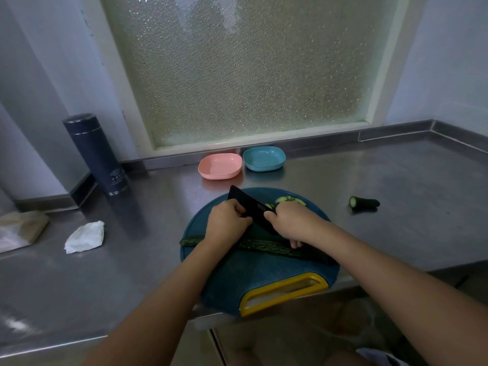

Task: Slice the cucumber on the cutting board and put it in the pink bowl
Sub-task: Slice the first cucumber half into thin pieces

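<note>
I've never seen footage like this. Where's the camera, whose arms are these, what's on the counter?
No machine here: a person wears a camera on the head, so you look down along their arms. The hands meet at a black knife over a round blue cutting board: the right hand covers its handle end, seemingly gripping it; the left hand rests against the blade. A long cucumber lies across the board, a few slices beyond the knife. Behind stand an empty pink bowl and a blue bowl. A cucumber end lies right, a dark flask and crumpled tissue left.
</note>
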Demonstrator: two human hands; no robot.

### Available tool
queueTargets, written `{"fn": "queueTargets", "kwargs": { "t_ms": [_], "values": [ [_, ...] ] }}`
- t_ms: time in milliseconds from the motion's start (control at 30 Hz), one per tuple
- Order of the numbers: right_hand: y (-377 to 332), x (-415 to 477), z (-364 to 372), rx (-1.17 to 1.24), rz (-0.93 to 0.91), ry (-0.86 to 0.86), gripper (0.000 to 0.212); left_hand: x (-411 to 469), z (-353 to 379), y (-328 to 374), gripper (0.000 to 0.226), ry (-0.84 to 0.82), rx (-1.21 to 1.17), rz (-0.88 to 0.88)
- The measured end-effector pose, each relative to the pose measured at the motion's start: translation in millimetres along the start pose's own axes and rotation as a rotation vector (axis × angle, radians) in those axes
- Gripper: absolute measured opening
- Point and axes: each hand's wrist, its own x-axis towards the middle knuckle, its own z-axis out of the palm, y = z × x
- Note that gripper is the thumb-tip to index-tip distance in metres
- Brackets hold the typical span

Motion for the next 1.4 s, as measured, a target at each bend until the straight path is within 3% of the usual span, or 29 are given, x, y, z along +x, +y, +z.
{"fn": "queueTargets", "kwargs": {
  "t_ms": [533, 833, 1033, 1200, 1400],
  "values": [
    [-2, -6, -4, 0.074, -0.006, -0.009, 0.050, 2, -9, 3, 0.017, -0.051, 0.126, 0.055],
    [-16, -1, 9, 0.026, 0.013, 0.038, 0.050, 1, -23, 10, 0.027, -0.235, 0.206, 0.094],
    [-11, -5, 5, 0.039, 0.060, 0.051, 0.046, -4, -20, -1, 0.035, -0.175, 0.130, 0.070],
    [-8, -10, 2, 0.040, 0.097, 0.000, 0.059, -5, -19, -1, 0.036, -0.161, 0.135, 0.081],
    [-7, -14, 1, 0.058, 0.060, 0.018, 0.058, -6, -18, -2, 0.034, -0.141, 0.122, 0.079]
  ]
}}
